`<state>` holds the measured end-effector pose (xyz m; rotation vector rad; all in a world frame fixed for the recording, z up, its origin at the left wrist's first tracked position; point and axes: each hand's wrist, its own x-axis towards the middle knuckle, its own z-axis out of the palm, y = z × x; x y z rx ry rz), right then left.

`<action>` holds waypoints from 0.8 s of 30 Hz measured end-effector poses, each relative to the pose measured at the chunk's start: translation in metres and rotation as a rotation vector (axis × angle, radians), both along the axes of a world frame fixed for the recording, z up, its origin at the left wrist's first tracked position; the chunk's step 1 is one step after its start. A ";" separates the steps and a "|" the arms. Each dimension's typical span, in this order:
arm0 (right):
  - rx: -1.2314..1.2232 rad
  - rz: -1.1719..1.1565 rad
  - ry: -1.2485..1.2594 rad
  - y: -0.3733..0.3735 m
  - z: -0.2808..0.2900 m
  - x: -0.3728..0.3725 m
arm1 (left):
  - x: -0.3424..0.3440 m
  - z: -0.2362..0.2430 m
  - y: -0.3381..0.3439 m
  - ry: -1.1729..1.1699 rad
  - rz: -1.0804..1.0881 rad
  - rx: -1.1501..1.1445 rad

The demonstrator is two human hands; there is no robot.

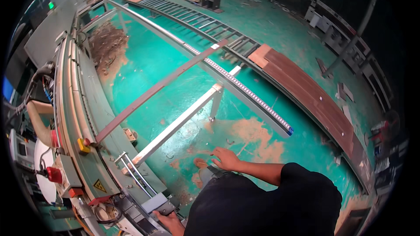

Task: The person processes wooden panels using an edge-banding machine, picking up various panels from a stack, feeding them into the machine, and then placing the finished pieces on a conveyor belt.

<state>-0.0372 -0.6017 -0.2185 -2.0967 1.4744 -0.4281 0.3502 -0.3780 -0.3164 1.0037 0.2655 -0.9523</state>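
Note:
My left hand is low at the machine's near end. Its fingers curl against a grey metal block on the machine's side, and part of the hand is cut off by my sleeve. With loosely spread fingers and nothing in it, my right hand hangs over the green floor in front of me. A long narrow brown board spans from the edge processing machine to across the roller rail. A small white label sits near its far end.
Beyond the rail, a roller conveyor carries brown planks. A white metal support beam runs from the machine to the rail. Red buttons and a yellow block stand on the machine. Sawdust lies on the floor.

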 end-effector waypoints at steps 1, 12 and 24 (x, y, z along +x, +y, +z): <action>0.012 -0.066 -0.016 0.020 -0.001 -0.018 | -0.004 -0.009 0.022 -0.076 -0.031 -0.062; 0.175 -0.470 -0.286 0.167 -0.006 -0.176 | -0.199 -0.010 -0.088 -0.319 -1.205 0.346; 0.157 -1.158 -0.124 0.407 -0.050 -0.495 | -0.471 -0.057 -0.065 -0.633 -2.184 0.508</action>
